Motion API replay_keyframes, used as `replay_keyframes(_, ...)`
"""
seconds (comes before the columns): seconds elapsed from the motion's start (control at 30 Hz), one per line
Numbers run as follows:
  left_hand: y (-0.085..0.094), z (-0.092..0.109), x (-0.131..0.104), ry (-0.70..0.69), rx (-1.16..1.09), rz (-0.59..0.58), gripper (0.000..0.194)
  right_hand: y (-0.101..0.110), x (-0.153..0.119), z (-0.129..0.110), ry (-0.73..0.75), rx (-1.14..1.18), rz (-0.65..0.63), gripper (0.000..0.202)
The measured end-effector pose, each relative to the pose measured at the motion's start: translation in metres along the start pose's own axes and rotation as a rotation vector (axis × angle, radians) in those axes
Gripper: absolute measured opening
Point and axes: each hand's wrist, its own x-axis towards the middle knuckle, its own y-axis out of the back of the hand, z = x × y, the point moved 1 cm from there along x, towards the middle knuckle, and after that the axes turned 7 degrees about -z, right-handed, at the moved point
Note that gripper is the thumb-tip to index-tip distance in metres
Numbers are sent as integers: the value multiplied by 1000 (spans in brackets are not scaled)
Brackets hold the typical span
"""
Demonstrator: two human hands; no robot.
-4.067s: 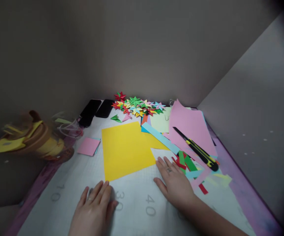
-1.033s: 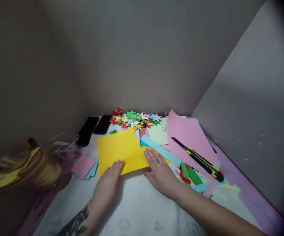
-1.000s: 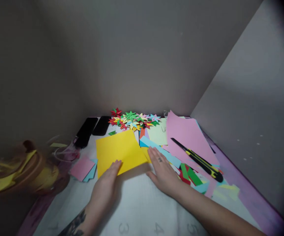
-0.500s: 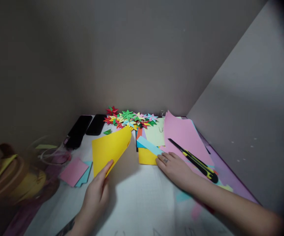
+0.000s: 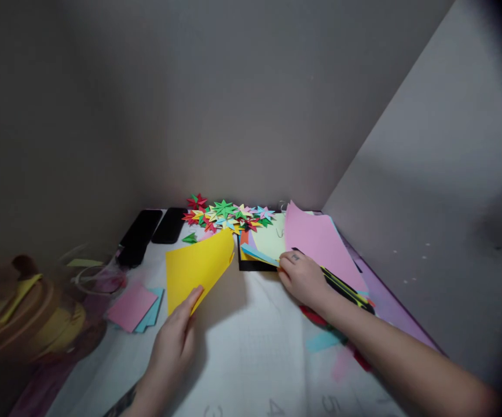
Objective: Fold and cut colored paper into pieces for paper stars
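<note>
My left hand (image 5: 176, 330) is closed on a large yellow sheet of paper (image 5: 198, 263), gripping its lower right edge between thumb and fingers so that the sheet stands tilted above the table. My right hand (image 5: 300, 278) pinches a light blue paper strip (image 5: 259, 253), with a bit of yellow paper showing under it. Below these papers a black flat edge (image 5: 257, 266) is visible. A yellow and black utility knife (image 5: 346, 288) lies just beyond my right forearm, partly covered by it. Pink sheets (image 5: 320, 243) lie behind that knife.
Several folded paper stars (image 5: 224, 213) are heaped at the back by the wall. Two black phones (image 5: 169, 225) lie left of them. Small pink squares (image 5: 132, 307) and blue squares (image 5: 153, 313) sit at left, near a blurred brown and yellow object (image 5: 29, 315). Paper scraps (image 5: 322, 340) lie front right.
My right hand has closed on the blue strip and raised it with yellow paper, uncovering the black edge beneath. My left hand still holds the yellow sheet, nearly unmoved.
</note>
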Motion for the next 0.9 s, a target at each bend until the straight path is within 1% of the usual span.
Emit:
replay_keyframes(0.1, 1, 0, 0, 12, -14, 7, 51, 9, 3, 12, -93, 122, 59, 13)
replay_keyframes(0.23, -1, -1, 0, 26, -68, -5, 50, 14, 4, 30, -154, 219, 116, 15)
replay_keyframes(0.3, -1, -1, 1, 33, -106, -9, 50, 15, 4, 32, -158, 210, 108, 15)
replay_keyframes(0.37, -2, -1, 1, 40, -142, -5, 50, 13, 2, 27, -125, 153, 62, 15)
replay_keyframes(0.5, -2, -2, 1, 31, -124, -6, 51, 2, -10, 0, 59, -54, -99, 14)
replay_keyframes(0.6, -2, -2, 1, 15, -85, -14, 51, -10, -20, -11, 89, -187, -196, 19)
replay_keyframes(0.67, -3, -2, 1, 2, -67, -19, 51, -17, -24, -7, 64, -237, -209, 29)
replay_keyframes(0.77, -3, -3, 1, -6, -40, -26, 50, -30, -27, 11, 53, -269, -194, 46)
replay_keyframes(0.83, -4, -4, 1, -9, -29, -24, 50, -40, -29, 23, 76, -277, -179, 50)
replay_keyframes(0.9, -5, -6, 1, -16, -19, -22, 50, -49, -30, 34, 107, -278, -154, 50)
